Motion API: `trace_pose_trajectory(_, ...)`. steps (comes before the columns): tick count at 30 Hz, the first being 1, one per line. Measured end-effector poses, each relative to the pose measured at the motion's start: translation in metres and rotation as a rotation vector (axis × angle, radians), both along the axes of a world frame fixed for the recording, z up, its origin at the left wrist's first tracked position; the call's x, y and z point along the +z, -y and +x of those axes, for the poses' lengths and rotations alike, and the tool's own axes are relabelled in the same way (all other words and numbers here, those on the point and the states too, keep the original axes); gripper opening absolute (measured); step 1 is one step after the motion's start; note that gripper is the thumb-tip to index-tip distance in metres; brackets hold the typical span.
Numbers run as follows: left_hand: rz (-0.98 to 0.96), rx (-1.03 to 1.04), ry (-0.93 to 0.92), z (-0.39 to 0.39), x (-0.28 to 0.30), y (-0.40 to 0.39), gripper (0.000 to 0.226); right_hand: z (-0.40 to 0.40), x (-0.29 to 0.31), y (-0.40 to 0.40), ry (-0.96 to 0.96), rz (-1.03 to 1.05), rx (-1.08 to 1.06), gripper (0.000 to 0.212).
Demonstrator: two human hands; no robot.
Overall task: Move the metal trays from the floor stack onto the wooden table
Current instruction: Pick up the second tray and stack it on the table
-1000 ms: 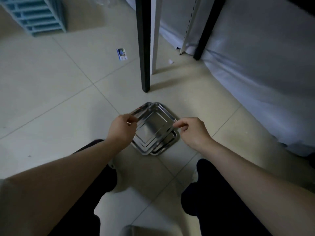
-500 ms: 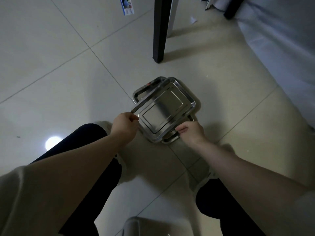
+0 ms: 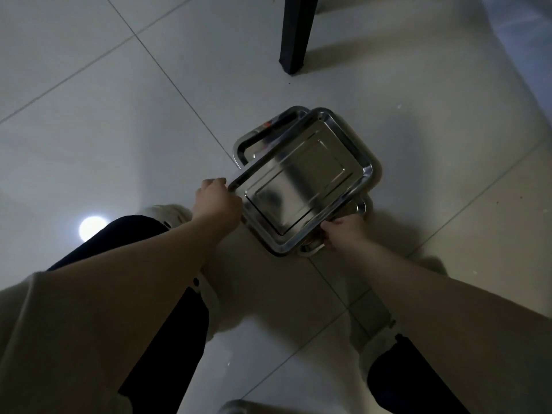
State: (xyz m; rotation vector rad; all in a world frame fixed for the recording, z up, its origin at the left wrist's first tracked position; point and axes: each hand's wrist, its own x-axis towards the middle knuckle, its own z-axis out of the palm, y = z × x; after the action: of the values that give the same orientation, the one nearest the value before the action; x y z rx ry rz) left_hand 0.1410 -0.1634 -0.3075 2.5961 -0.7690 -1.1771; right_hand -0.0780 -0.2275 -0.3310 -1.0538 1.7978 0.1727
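Just this side of the black desk leg (image 3: 294, 31), on the tiled floor (image 3: 119, 115), the stack of metal trays (image 3: 268, 135) sits skewed, and I have the top tray (image 3: 301, 180) pinched at two corners: my left hand (image 3: 216, 201) closed on the near-left corner, my right hand (image 3: 343, 236) closed on the near-right edge, fingers (image 3: 328, 231) curled under the rim. The top tray looks slightly askew over the stack, so I judge it is just parting. To do this well, I should keep both grips level, raise it straight up so its rim does not drag the tray beneath, then stand and turn toward the desk, which is out of view.
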Motion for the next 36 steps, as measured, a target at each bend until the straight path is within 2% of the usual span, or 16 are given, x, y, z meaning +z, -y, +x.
trace_pose_trajectory(4, 0.035, -0.022, -0.039, 0.004, -0.014, 0.009, 0.045, 0.008, -0.003, 0.002, 0.038, 0.060, -0.165, 0.015)
trace_pose_trajectory(7, 0.037, -0.037, -0.095, 0.006, -0.024, 0.015, 0.031, 0.016, -0.006, 0.004, 0.076, 0.081, -0.243, 0.015)
trace_pose_trajectory(10, 0.060, -0.057, -0.089, 0.005, -0.028, 0.018, 0.034, 0.023, -0.010, 0.008, 0.104, 0.087, -0.342, 0.021)
trace_pose_trajectory(13, 0.045, -0.100, -0.042, 0.003, -0.030, 0.018, 0.037, 0.031, -0.017, 0.011, 0.084, 0.077, -0.383, 0.002)
trace_pose_trajectory(18, 0.020, -0.053, -0.095, 0.002, -0.031, 0.017, 0.032, 0.027, -0.039, 0.009, -0.042, 0.042, -0.377, 0.045)
trace_pose_trajectory(21, 0.018, -0.095, -0.050, -0.001, -0.031, 0.018, 0.037, 0.023, -0.050, 0.007, -0.064, 0.052, -0.349, 0.053)
trace_pose_trajectory(26, 0.014, -0.115, -0.006, -0.006, -0.034, 0.018, 0.043, 0.017, -0.047, 0.014, -0.043, 0.097, -0.321, 0.016)
trace_pose_trajectory(33, 0.007, -0.135, 0.025, -0.010, -0.034, 0.017, 0.044, 0.007, -0.052, 0.018, -0.024, 0.101, -0.321, 0.020)
trace_pose_trajectory(36, 0.012, -0.140, 0.026, -0.011, -0.033, 0.017, 0.044, 0.006, -0.055, 0.018, -0.053, 0.059, -0.302, 0.012)
